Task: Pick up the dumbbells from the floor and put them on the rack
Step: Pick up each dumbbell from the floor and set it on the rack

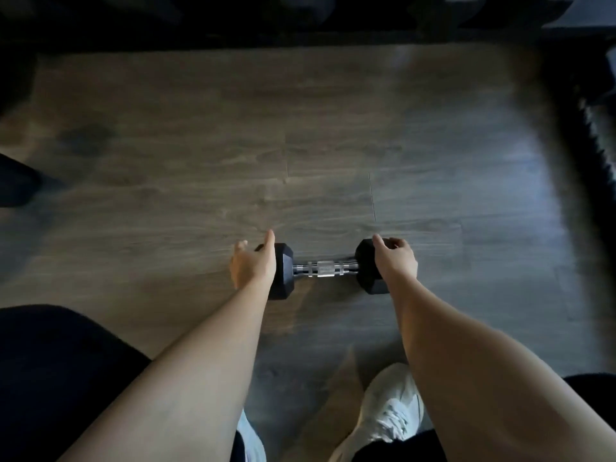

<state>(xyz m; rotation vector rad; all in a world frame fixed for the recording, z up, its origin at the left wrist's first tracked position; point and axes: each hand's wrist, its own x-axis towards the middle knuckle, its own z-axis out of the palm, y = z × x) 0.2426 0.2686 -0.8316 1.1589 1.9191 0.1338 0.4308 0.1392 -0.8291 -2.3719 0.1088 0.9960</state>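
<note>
Both hands are down at the dumbbell (325,269), 1 at each end. Left hand (254,263) is spread, fingers splayed, against the outer face of the left head; not closed on anything. Right hand (395,258) is curled over the top of the right head; looks like a loose grasp on it, though I can't tell whether it bears any weight.

Dumbbell lies on the wood floor (200,145) just below frame centre, handle running left-right, both hex heads apparently resting on the planks. My read: the lift hasn't started, so this 1 is not yet picked up.

Rack (300,25) is the dark band along the top edge, well apart from the dumbbell. Too dark to see what's on it or where a free slot is. No other dumbbells visible on the floor, so this may be the last, but I can't confirm.

Around: white shoe (390,415) at bottom centre-right, dark trouser leg (60,378) at lower left, a dark blurred shape down the right edge, another dark object at the left edge. Floor between dumbbell and rack looks bare, so nothing blocks the carry.
</note>
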